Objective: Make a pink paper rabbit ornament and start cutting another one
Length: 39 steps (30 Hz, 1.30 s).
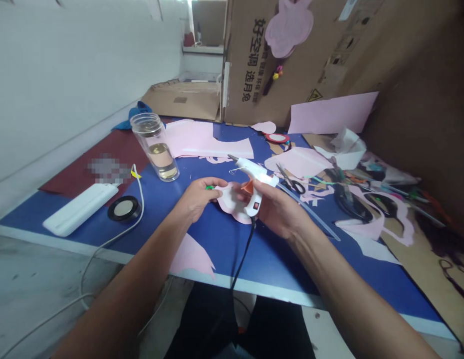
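Note:
My right hand (279,208) is closed round the handle of a white hot glue gun (257,172) with an orange trigger, its nozzle pointing up and left. Between the thumb and fingers of my left hand (194,198) is the edge of a pink cut-out piece (228,200) with rounded lobes. Something small and green (210,188) shows at those fingertips. Part of the cut-out is hidden behind the gun. A translucent glue stick (314,213) slants away from the gun's rear; I cannot tell whether it is inserted.
A glass of pale liquid (162,159), a white power strip (80,209) and a black round roll (124,208) lie left. Pink sheets (217,144) lie behind. Scissors (292,182) and scraps (366,224) crowd the right. A cardboard box (243,99) stands at the back. The gun's cord (242,259) crosses the front edge.

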Each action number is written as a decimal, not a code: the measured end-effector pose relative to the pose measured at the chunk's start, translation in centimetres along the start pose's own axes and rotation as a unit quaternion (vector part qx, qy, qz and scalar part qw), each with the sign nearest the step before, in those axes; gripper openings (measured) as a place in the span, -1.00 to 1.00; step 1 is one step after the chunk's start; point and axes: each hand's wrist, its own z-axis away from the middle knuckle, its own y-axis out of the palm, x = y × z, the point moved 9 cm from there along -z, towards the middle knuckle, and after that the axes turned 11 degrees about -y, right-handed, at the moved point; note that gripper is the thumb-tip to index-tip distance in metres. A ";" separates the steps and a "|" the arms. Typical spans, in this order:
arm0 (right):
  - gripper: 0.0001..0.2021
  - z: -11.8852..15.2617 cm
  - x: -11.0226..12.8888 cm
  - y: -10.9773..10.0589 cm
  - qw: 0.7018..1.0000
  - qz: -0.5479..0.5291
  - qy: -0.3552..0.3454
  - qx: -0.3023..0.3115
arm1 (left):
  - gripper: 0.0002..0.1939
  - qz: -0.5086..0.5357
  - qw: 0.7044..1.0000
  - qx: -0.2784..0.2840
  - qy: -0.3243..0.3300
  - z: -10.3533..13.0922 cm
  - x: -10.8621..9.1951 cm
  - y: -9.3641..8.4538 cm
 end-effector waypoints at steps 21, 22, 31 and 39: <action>-0.68 0.2 -0.3 0.1 1.000 -0.019 0.011 0.000 | -0.76 -0.016 1.000 -0.008 0.024 -0.3 -0.3 -0.2; -0.68 0.2 -0.3 0.1 1.000 -0.019 0.009 0.000 | -0.78 -0.015 1.000 -0.009 0.024 -0.3 -0.3 -0.2; -0.62 0.4 0.6 0.0 0.999 0.016 -0.033 -0.009 | -0.76 -0.028 0.999 -0.020 0.022 -0.4 -0.4 -0.5; -0.63 0.7 1.0 -0.3 0.996 0.062 -0.058 -0.026 | -0.75 -0.047 0.999 -0.015 0.022 -0.2 -0.3 0.0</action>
